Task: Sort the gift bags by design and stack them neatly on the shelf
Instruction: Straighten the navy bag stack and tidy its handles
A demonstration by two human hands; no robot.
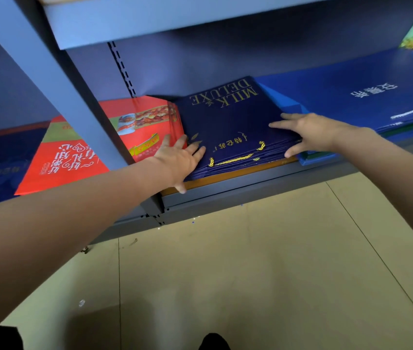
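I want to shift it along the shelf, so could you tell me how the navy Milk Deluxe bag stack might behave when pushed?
The navy bag stack looks glossy and its front edges are fanned, so layers may slide apart. It lies flat, so tipping seems unlikely.

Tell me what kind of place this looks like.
Probably a shop or stockroom. A metal shelf with slotted uprights holds flat stacks of printed gift bags: navy Milk Deluxe bags, red bags and blue bags, above a tiled floor.
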